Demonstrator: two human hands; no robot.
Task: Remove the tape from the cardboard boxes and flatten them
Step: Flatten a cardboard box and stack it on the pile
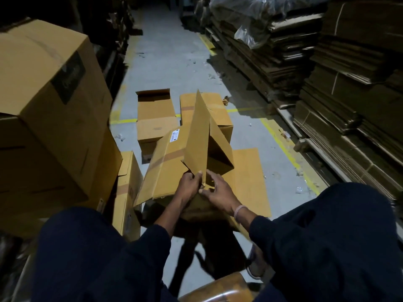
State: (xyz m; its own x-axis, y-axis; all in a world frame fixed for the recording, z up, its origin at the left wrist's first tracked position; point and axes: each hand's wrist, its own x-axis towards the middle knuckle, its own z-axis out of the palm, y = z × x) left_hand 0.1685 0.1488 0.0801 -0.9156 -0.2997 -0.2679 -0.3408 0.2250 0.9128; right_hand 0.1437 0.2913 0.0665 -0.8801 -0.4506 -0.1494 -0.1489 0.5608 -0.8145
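Gripping the near end of a raised flap, the left hand (189, 185) and right hand (218, 190) are both curled on an opened cardboard box (168, 168), which is held tilted above the floor (165, 68) between the knees. A flattened sheet (250, 182) lies beneath it, and stacked boxes (43, 118) stand at the left.

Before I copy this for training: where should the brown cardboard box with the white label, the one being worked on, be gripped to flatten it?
Probably by the tall upright flap of the brown cardboard box with the white label, at its near bottom edge, coming from the person's side. It stands free and thin there, and the left hand and right hand already pinch there.
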